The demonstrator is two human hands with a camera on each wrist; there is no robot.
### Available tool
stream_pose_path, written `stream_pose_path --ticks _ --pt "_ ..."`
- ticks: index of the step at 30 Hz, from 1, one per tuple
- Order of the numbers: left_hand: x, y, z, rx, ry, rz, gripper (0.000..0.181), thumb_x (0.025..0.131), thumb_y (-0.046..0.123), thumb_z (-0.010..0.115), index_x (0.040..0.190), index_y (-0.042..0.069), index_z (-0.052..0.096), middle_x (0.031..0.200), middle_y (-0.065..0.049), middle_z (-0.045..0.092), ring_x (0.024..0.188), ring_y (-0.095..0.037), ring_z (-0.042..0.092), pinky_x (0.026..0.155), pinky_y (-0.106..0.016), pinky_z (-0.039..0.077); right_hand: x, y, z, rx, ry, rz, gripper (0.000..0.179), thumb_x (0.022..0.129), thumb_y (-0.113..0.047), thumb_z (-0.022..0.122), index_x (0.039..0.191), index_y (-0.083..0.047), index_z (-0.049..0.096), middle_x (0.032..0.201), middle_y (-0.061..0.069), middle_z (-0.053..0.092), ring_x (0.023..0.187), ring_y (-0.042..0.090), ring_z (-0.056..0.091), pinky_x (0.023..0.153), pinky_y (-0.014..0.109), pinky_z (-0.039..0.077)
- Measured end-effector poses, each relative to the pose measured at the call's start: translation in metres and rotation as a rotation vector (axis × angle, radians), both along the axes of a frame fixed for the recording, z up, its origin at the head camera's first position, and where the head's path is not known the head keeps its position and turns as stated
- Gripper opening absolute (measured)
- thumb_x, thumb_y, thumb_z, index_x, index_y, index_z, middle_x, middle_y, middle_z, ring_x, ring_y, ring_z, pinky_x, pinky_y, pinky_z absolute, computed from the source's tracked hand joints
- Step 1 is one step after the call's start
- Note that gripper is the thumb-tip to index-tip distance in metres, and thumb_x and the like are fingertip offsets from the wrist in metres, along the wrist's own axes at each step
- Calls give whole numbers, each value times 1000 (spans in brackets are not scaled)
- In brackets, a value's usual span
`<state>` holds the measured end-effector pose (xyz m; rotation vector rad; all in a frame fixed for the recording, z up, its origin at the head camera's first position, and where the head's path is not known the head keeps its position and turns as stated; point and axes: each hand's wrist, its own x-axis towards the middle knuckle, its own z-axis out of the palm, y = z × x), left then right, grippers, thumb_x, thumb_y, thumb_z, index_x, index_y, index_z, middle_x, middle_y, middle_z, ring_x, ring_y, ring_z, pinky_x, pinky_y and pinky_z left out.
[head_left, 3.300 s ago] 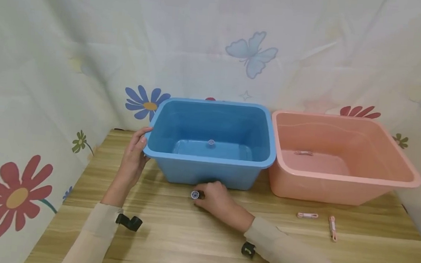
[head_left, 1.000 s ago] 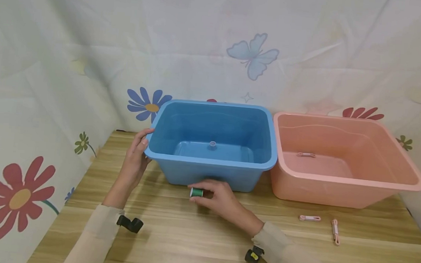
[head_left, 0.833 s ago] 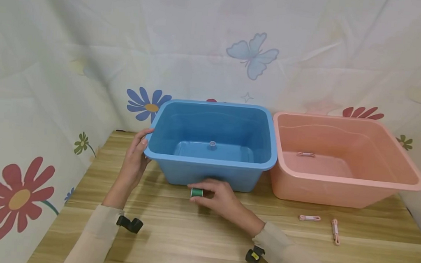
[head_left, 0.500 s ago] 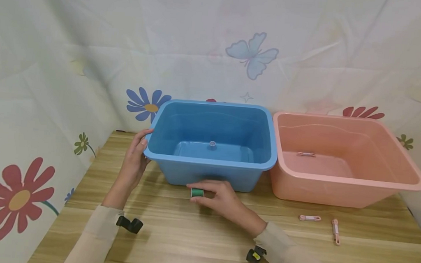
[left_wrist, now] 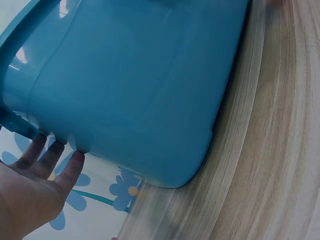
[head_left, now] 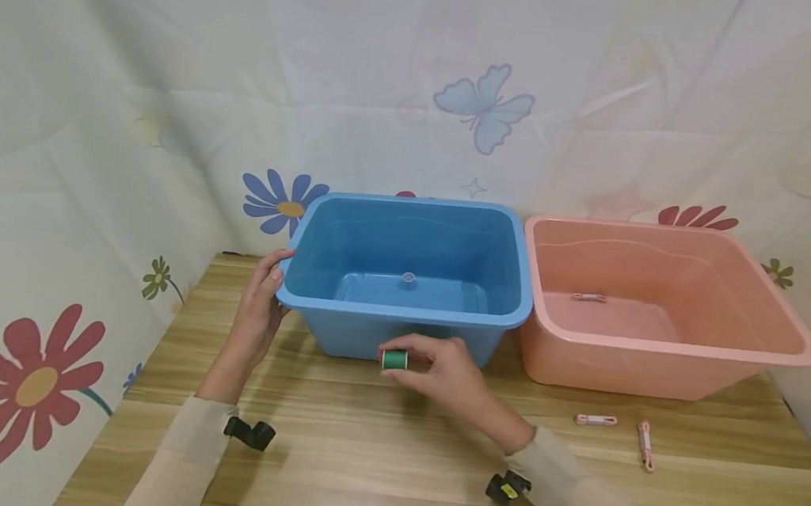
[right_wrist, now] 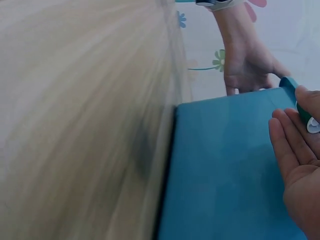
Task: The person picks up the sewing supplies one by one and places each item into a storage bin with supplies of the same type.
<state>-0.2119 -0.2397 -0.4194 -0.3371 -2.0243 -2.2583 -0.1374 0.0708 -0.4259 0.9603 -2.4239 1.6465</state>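
My right hand point(head_left: 446, 371) pinches a spool of green thread point(head_left: 395, 359) between thumb and fingers, in front of the blue tub's point(head_left: 408, 312) near wall. One white end of the spool point(right_wrist: 313, 125) shows at the right edge of the right wrist view. At the tub's left side is my left hand point(head_left: 259, 297), its fingertips against the rim; in the left wrist view its fingers point(left_wrist: 70, 172) reach out fairly straight to the underside of the lip. A small pale round-topped piece point(head_left: 408, 279) stands on the tub's floor.
A pink tub point(head_left: 670, 347) stands right beside the blue one, with a small bundled pink cord point(head_left: 589, 298) inside. Two similar cord bundles, one lying crosswise point(head_left: 596, 420) and one lengthwise point(head_left: 646, 447), lie on the wooden table point(head_left: 360, 472). A printed cloth hangs behind.
The right hand has lifted the spool a little up and to the right; earlier only its round end faced the head camera, now its green side does. The left hand keeps its place.
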Motion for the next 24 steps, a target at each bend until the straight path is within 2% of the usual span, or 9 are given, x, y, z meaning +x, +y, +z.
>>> stream_pose_path --ticks 8,15,22,24 --pt "-2 1 0 -19 9 4 42 108 33 43 148 20 46 152 -5 39 126 -23 48 94 -29 48 4 15 18 21 130 -16 36 87 -23 82 122 -20 76 108 -6 76 91 5 72 74 27 58" --pt "-1 -2 -2 -11 5 18 41 108 32 42 147 20 46 149 -5 40 120 -23 50 90 -28 49 12 28 28 82 171 -43 39 88 -28 80 126 -21 74 106 -4 77 85 3 70 64 23 55" --pt "0 -1 -1 5 18 7 42 108 32 43 147 20 46 147 -5 41 118 -23 50 89 -28 49 16 43 39 144 203 -45 41 91 -24 77 131 -15 70 113 -4 75 101 7 71 81 28 57" --pt "0 1 -1 6 16 8 42 107 32 43 147 20 46 146 -5 41 118 -23 50 89 -28 49 16 47 42 154 224 -44 41 91 -24 77 130 -14 71 112 -6 75 97 5 71 76 24 57"
